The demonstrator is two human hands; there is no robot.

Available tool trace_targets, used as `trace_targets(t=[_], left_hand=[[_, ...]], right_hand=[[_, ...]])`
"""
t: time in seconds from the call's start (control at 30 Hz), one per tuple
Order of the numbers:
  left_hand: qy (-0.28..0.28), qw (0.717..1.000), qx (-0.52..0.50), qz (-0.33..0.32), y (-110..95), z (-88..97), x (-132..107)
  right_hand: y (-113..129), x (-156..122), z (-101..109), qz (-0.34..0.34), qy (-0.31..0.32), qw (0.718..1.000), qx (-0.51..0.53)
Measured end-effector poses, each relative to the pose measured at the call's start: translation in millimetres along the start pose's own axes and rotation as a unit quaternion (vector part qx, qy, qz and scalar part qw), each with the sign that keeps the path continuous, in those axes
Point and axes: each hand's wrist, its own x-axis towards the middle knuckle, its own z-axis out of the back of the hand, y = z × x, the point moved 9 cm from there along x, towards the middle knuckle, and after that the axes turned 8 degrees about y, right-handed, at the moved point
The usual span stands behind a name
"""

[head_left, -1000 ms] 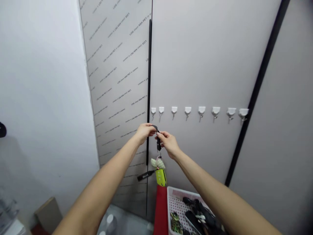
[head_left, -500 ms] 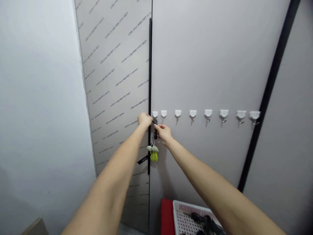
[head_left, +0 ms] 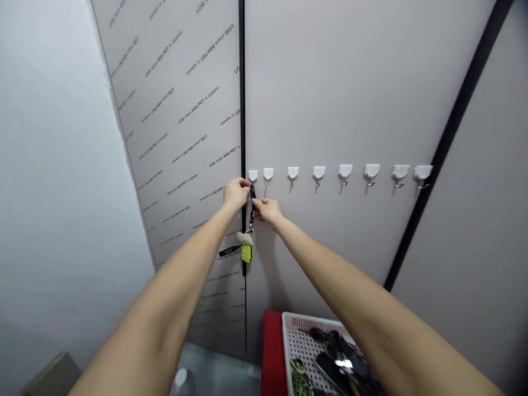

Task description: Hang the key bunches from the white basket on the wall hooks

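Observation:
Both my hands hold a keychain with a black strap just below the leftmost white adhesive hook. My left hand pinches the strap's upper end beside that hook. Lower down, my right hand grips the strap from the right. A pale knotted piece, a yellow-green tag and a black tab dangle underneath. Whether the strap sits on the hook cannot be made out, as my fingers are close by.
Several more white hooks run in a row rightward across the grey panel. Below stands a white perforated basket of dark items, on something red. A black vertical strip borders the printed panel.
The view has tipped down, showing more of the basket. My left hand has come closer to the leftmost hook with the strap, which now hangs straighter below it.

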Motion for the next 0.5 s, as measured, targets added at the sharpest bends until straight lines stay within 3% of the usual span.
trace_targets(t=[0.2, 0.3, 0.37, 0.5], left_hand=[[-0.018, 1.000, -0.021, 0.002, -2.1, -2.5, -2.6], [-0.048, 0.997, -0.053, -0.011, 2.6, -9.2, -25.0], [-0.018, 0.996, -0.090, -0.023, 9.3, -28.8, -52.6], [0.161, 0.975, -0.153, 0.000, 28.7, -101.5, -136.6]], right_hand=[[21.6, -12.4, 5.4, 0.027, 0.036, 0.980, -0.196], [15.2, -36.5, 15.2, 0.070, 0.052, 0.972, -0.219], [-9.6, -63.8, 19.3, 0.082, 0.094, 0.969, -0.213], [-94.6, -145.4, 16.1, 0.038, 0.241, 0.941, -0.237]])
